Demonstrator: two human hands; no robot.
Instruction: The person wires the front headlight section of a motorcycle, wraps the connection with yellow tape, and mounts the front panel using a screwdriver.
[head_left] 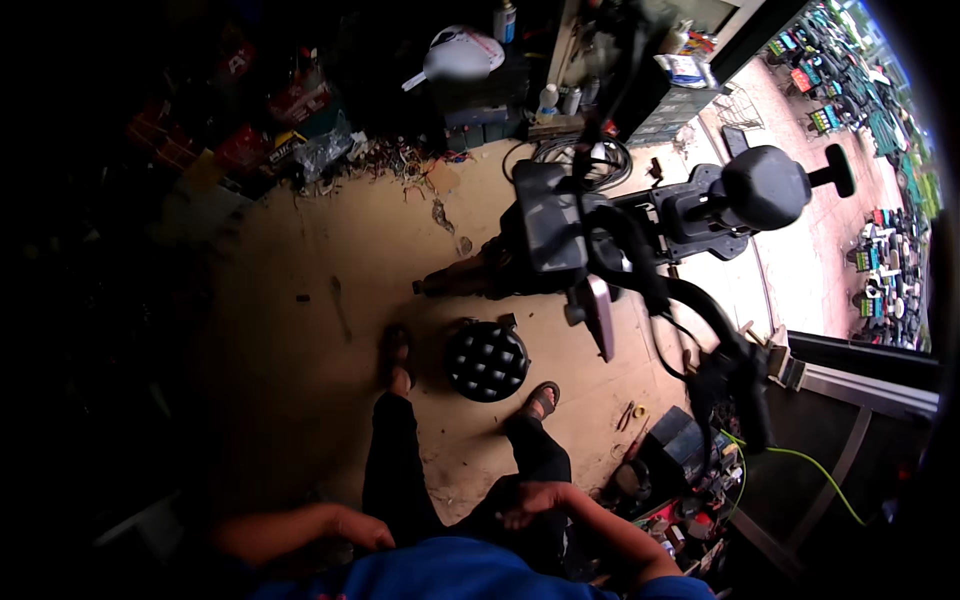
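My right hand [535, 502] rests on or just above my right thigh, its fingers stretched out with nothing visible in them. Down by my left hip is my left hand [365, 528]; its fingers are in shadow and partly hidden, so their pose does not show. On the floor between my sandalled feet stands a round black stool [487, 362] with a tufted seat. Ahead to the right is a dark electric bike [690, 215], with its handlebar [725, 335] reaching back toward my right side. Neither hand touches the stool or the bike.
Tools and parts lie around a dark box [675, 445] at the right, near pliers [626, 415] and a green cable [815, 470]. Loose wires [395, 165] and coiled black cable [600, 165] line the far side. Several bikes [880, 250] stand outside the doorway.
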